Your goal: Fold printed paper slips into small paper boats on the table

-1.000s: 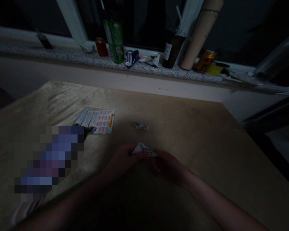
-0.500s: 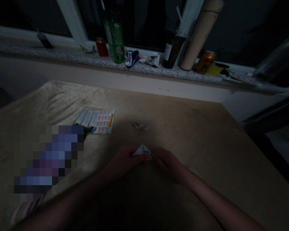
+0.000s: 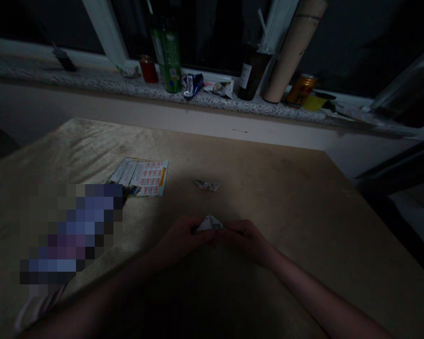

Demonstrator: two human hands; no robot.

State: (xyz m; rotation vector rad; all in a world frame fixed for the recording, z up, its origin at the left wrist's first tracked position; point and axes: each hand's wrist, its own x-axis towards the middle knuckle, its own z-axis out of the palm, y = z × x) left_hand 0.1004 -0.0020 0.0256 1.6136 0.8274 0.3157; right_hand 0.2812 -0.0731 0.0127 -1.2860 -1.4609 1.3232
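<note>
A small folded piece of printed paper (image 3: 210, 223), roughly triangular with its peak upward, is pinched between my two hands above the table (image 3: 286, 202). My left hand (image 3: 183, 235) is closed on its left side, thumb along the lower edge. On the right side my right hand (image 3: 246, 238) is closed on it too, fingers bent. The lower part of the paper is hidden behind my thumbs. Just beyond my hands a small folded paper boat (image 3: 207, 185) lies on the table, touched by neither hand.
A printed sheet (image 3: 143, 176) lies left of the boat, beside a blurred-out area (image 3: 81, 226). The granite windowsill (image 3: 102, 82) behind bears a green container (image 3: 171, 61), a dark cup with a straw (image 3: 252, 75), a cardboard tube (image 3: 291, 56) and an orange can (image 3: 301, 91).
The paper between my hands has tilted and shows less height. My right fingers have bent more and moved in against its right edge. The boat and sheet have stayed put.
</note>
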